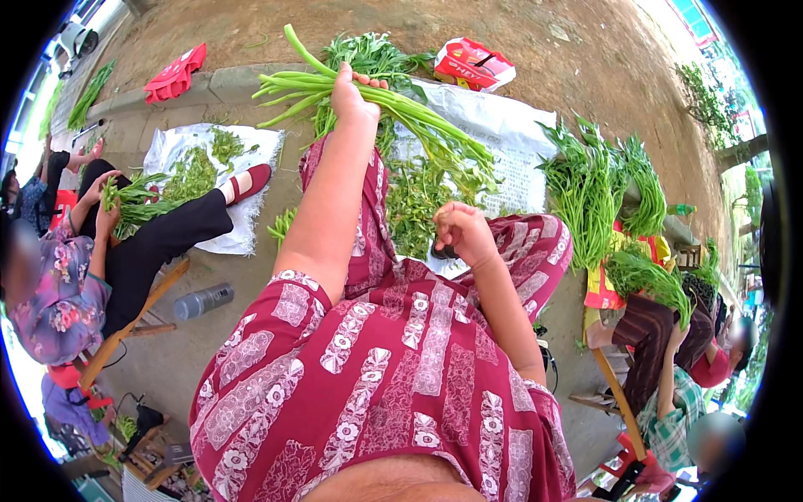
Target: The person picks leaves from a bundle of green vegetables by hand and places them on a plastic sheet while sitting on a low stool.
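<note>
So the left hand (355, 99) is stretched out in front, fingers wrapped around a fat bunch of green stems (414, 128). The bare stem ends stick out to the left of that hand, and the leafy end droops off to its right, above the right hand (465, 232). That one's lower and closer to the body, fingers curled in, and honestly I can't tell if it's pinching anything.

Just past the right hand there's a messy pile of loose leaves (408, 197) on a white sheet (520, 125). Beyond the left hand is another leafy pile (368, 52), with a red and white bag (468, 63) to the right of it. Well right of both hands, tall greens (585, 188) stand bundled up. Way over left of them, a co-worker (63, 280) has greens in hand too, with a grey bottle (203, 301) lying nearby.
</note>
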A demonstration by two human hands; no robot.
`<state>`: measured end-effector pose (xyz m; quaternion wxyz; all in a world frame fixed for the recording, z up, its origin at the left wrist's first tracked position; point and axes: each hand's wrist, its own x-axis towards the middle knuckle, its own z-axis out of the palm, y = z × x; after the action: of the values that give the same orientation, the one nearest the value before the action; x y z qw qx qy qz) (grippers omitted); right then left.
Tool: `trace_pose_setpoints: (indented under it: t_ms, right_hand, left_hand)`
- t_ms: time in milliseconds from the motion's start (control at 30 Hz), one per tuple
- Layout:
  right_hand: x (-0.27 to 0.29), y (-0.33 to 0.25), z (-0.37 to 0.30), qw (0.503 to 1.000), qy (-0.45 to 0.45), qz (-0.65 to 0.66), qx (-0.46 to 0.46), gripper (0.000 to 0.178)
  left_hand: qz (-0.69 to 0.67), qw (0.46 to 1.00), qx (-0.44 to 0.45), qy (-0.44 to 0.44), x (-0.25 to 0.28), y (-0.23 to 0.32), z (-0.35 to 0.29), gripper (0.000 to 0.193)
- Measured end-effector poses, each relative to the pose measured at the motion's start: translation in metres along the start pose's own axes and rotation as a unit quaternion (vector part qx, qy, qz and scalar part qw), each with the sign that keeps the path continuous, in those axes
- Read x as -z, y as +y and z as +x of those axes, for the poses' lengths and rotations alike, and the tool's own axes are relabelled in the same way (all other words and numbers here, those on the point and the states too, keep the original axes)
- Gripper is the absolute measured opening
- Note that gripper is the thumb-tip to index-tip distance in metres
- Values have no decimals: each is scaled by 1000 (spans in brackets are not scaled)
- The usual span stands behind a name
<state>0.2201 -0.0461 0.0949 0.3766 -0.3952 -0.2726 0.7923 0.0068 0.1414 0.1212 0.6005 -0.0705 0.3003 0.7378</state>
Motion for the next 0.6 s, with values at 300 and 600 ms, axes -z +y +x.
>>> trace_pose_setpoints:
  t_ms: [300,600]
  right_hand:
    - [21,23,-9,930,243,-209,183,12]
    - [5,-11,-13,907,293,-182,241,11]
  left_hand:
    - [-27,1000,2,7,6,7,8,27]
    - [-19,1000,22,5,7,5,10,30]
